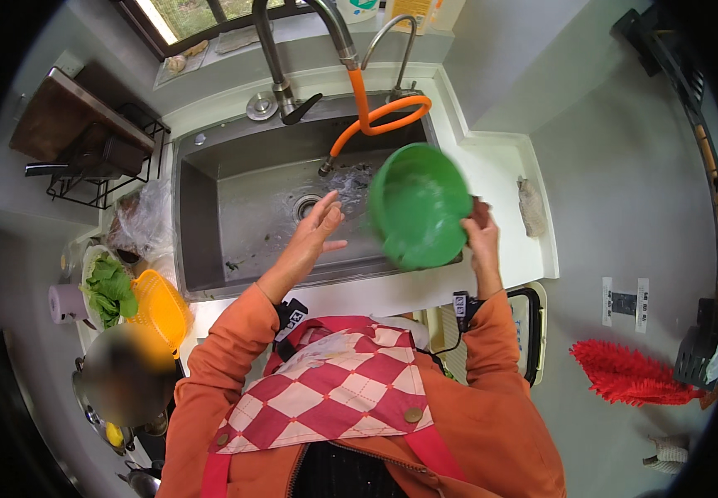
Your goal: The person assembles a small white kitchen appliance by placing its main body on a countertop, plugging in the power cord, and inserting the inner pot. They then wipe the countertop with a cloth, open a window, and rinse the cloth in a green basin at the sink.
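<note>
A green plastic basin (422, 207) is tilted over the right side of the grey sink (242, 187), its edge smeared by motion. My right hand (483, 241) grips the basin's rim on the right. Nothing is in my left hand (311, 239), which hovers over the sink's near part with its fingers apart. Water runs from the flexible orange faucet hose (392, 114) and splashes onto the sink floor just beyond my left fingertips. Small dark scraps lie near the drain (306, 206).
A yellow colander (159, 311) and leafy greens (110, 289) stand left of the sink, near a clear plastic bag (144, 220). A rack with a cutting board (80, 116) is at the far left. A rolled cloth-like thing (531, 207) lies on the right counter.
</note>
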A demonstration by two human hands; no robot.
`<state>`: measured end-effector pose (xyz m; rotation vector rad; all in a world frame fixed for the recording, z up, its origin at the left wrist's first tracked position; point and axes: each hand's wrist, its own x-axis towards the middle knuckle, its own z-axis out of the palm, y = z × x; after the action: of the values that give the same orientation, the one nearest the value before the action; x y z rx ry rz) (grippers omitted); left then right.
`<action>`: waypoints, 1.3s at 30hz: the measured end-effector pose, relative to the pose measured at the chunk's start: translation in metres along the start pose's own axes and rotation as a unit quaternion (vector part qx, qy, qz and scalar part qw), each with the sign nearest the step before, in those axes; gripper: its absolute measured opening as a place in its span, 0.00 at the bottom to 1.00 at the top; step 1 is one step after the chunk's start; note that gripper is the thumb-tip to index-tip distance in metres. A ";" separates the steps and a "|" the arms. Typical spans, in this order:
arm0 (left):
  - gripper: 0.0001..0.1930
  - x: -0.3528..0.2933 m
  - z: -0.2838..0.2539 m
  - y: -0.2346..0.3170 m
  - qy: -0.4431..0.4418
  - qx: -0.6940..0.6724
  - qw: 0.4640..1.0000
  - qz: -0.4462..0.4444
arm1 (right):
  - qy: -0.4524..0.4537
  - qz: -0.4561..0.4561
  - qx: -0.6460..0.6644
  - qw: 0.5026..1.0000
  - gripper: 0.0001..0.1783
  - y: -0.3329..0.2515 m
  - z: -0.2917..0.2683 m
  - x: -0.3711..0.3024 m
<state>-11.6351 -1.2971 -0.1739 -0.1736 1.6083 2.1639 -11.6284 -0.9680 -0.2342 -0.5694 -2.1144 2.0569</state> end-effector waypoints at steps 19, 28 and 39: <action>0.21 0.010 -0.091 0.019 0.051 0.167 0.980 -0.092 | 0.069 -0.070 0.068 0.993 0.22 -0.044 0.034 -0.036; 0.22 -0.027 -0.116 0.006 0.126 0.077 0.985 -0.087 | -0.146 -0.418 -0.301 0.845 0.22 -0.075 0.276 0.060; 0.23 -0.020 -0.141 0.009 0.160 0.066 0.977 -0.126 | -0.195 -0.320 -0.424 0.824 0.16 -0.052 0.303 0.083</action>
<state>-11.6433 -1.4366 -0.2035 -0.6766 1.7844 1.8987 -11.8210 -1.2210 -0.2136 0.5240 -2.8554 0.8480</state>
